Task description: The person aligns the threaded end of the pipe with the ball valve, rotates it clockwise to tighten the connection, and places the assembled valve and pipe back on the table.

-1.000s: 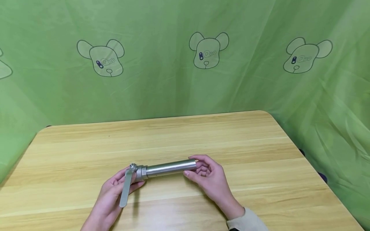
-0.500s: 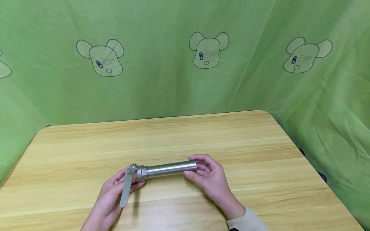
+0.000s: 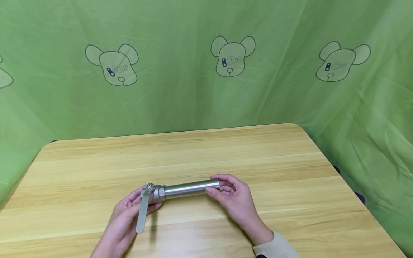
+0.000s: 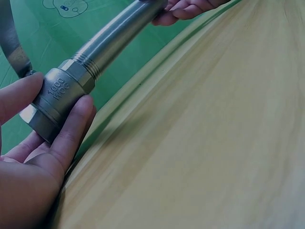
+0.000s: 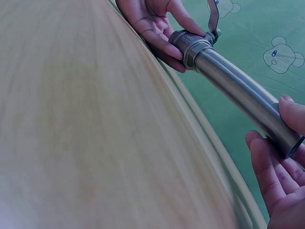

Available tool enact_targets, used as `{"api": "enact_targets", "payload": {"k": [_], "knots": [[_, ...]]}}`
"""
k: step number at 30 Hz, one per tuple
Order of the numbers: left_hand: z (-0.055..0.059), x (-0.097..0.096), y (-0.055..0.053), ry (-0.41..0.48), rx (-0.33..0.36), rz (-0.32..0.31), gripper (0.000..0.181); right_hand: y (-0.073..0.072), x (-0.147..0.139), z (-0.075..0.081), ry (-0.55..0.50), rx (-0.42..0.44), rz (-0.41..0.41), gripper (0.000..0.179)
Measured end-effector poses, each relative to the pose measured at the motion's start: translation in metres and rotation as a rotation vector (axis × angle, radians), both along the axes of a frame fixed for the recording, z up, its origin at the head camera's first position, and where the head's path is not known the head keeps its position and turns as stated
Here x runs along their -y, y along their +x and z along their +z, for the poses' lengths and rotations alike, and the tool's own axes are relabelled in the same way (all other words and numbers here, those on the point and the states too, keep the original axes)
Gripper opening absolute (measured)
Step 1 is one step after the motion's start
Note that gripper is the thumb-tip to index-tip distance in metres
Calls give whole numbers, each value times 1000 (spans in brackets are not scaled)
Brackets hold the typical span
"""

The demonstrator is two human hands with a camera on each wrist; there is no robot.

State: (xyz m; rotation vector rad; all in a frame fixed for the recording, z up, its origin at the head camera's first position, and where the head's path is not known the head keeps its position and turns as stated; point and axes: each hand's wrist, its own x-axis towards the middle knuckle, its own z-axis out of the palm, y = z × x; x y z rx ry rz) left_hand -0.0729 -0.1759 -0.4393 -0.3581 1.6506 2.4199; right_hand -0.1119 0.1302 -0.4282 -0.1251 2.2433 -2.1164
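My left hand [image 3: 120, 218] grips a metal ball valve [image 4: 59, 98] between thumb and fingers. Its flat lever handle [image 3: 142, 213] points toward me in the head view. A shiny steel pipe [image 3: 188, 189] runs from the valve's hex end to the right, with threads [image 4: 86, 67] showing where the two meet. The pipe's open far end [image 5: 295, 145] lies between the thumb and fingers of my right hand [image 3: 237, 200], which pinches it. Valve and pipe are held above the table, close to level, rising slightly to the right.
A wood-grain table [image 3: 206, 154] with rounded corners lies beneath the hands. Green cloth [image 3: 180, 104] printed with bear heads hangs behind it and along both sides. A light sleeve cuff [image 3: 274, 247] covers the right wrist.
The valve with its lever has shifted very slightly to the right, and the lever hangs a little steeper. Both hands keep nearly the same places, the right thumb resting slightly higher on the pipe.
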Motion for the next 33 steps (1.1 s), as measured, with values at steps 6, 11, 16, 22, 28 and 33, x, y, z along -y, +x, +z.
{"api": "enact_targets", "payload": {"k": [6,11,16,22,28,33], "knots": [[-2,-1,0,-12,-14,15,54,0,1,0,-26,24,2,45],[-4,-1,0,-13,-21,26,47,-1,1,-1,-16,29,8,43],[-6,0,0,-6,-26,28,47,-1,1,-2,-17,29,17,42],[-4,1,0,10,-14,18,54,-2,1,-3,-25,29,38,40],[-1,0,0,38,-7,39,49,-2,-1,-3,-11,-14,69,57],[-1,1,0,50,-10,40,46,-2,-3,-4,-81,-126,142,68]]}}
